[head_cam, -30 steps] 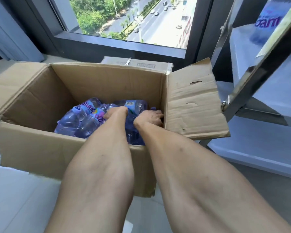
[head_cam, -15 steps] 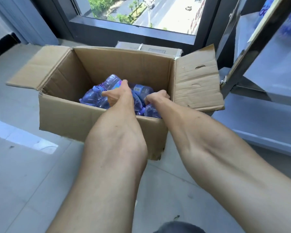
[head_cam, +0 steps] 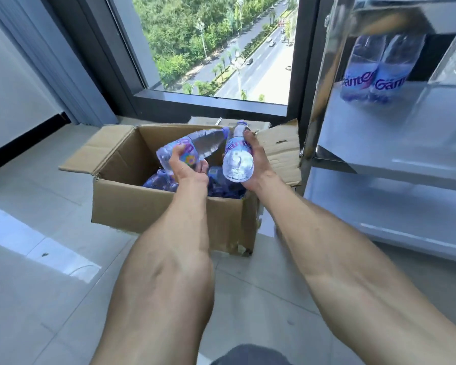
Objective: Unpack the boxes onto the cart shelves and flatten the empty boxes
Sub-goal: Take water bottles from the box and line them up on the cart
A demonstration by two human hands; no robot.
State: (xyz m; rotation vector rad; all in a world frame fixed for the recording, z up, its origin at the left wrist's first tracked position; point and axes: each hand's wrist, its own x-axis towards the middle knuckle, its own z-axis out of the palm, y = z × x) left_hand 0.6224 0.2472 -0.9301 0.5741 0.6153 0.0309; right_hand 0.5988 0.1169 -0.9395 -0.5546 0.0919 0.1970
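Your left hand (head_cam: pixel 188 168) has its fingers curled round a bottle (head_cam: pixel 192 147) lying tilted, cap end up and to the right, above the open box (head_cam: pixel 169 214). Your right hand (head_cam: pixel 256 160) grips a second bottle (head_cam: pixel 238 156) with its base toward you and its cap pointing away, fingers wrapped round its far side. The two bottles sit just beside each other, nearly touching near the caps. Below your fingers, more bottles (head_cam: pixel 221 188) lie inside the box on the floor. To the right of your right fingers stands the cart (head_cam: pixel 395 159), with two bottles (head_cam: pixel 377 72) on an upper shelf.
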